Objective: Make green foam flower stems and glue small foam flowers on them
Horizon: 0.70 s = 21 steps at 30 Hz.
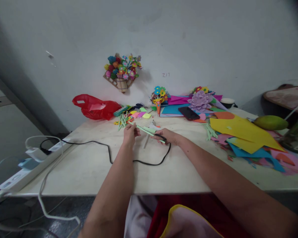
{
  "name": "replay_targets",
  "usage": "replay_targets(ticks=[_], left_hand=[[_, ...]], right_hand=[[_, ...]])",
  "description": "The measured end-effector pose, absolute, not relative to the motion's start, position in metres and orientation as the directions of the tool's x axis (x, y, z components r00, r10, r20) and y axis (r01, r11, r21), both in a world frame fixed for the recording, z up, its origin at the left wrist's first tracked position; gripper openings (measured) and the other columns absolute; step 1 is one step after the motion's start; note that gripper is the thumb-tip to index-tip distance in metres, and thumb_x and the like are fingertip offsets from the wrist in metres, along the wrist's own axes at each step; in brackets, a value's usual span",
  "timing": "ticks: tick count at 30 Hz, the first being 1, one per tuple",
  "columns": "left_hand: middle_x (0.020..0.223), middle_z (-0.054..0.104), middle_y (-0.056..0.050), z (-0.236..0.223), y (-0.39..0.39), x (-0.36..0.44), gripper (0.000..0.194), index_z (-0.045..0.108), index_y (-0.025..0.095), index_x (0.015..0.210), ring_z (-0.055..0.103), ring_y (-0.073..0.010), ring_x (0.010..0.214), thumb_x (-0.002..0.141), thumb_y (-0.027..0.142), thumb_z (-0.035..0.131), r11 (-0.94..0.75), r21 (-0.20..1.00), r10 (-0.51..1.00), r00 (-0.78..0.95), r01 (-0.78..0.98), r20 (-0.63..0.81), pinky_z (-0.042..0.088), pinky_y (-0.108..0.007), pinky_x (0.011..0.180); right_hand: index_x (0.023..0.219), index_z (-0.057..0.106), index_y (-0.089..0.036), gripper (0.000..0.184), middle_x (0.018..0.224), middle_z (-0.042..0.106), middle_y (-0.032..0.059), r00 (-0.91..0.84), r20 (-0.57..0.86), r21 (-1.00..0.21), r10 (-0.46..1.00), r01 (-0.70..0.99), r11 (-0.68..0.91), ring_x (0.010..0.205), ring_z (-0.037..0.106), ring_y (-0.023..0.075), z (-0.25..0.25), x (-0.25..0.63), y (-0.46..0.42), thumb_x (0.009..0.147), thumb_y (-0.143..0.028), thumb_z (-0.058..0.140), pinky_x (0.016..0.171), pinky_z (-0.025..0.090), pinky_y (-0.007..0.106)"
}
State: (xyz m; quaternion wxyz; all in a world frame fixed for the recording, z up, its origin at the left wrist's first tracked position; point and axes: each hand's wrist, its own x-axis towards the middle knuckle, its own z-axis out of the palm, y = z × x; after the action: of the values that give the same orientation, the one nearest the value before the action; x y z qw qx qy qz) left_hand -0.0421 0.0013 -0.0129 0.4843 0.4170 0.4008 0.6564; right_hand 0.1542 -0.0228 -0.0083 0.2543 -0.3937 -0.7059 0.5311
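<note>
My left hand (131, 132) pinches the left end of a pale green strip (145, 129) above the table. My right hand (165, 136) is closed at the strip's other end, around a black corded tool (161, 136); its kind is mostly hidden by the fingers. From this hand a black cord (149, 164) runs left over the table to a power strip (51, 148). Under the strip, a thin pale stick (146, 141) lies between my hands. Beyond my left hand is a pile of light green strips (123, 120) beside colourful cut pieces (141, 114).
A red plastic bag (95, 107) lies at the back left. At the back are a phone (188, 113), a purple foam flower (200, 100) and a small flower bouquet (159, 94). Coloured sheets (245, 130) and a mango (270, 122) occupy the right. A flower basket (122, 84) hangs on the wall.
</note>
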Motion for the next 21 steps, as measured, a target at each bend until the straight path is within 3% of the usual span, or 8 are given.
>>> replay_targets(ticks=[21], left_hand=[[0.043, 0.051, 0.005, -0.013, 0.0022, -0.0421, 0.034, 0.036, 0.019, 0.066, 0.045, -0.0079, 0.033, 0.061, 0.037, 0.064, -0.22, 0.926, 0.968, -0.188, -0.305, 0.168, 0.04, -0.02, 0.037]], right_hand=[[0.062, 0.051, -0.014, 0.036, 0.046, 0.037, -0.0067, -0.556, 0.074, -0.915, 0.828, 0.292, 0.278, 0.038, 0.028, 0.0027, -0.0076, 0.1539, -0.0205, 0.065, -0.048, 0.06, 0.035, 0.019, 0.018]])
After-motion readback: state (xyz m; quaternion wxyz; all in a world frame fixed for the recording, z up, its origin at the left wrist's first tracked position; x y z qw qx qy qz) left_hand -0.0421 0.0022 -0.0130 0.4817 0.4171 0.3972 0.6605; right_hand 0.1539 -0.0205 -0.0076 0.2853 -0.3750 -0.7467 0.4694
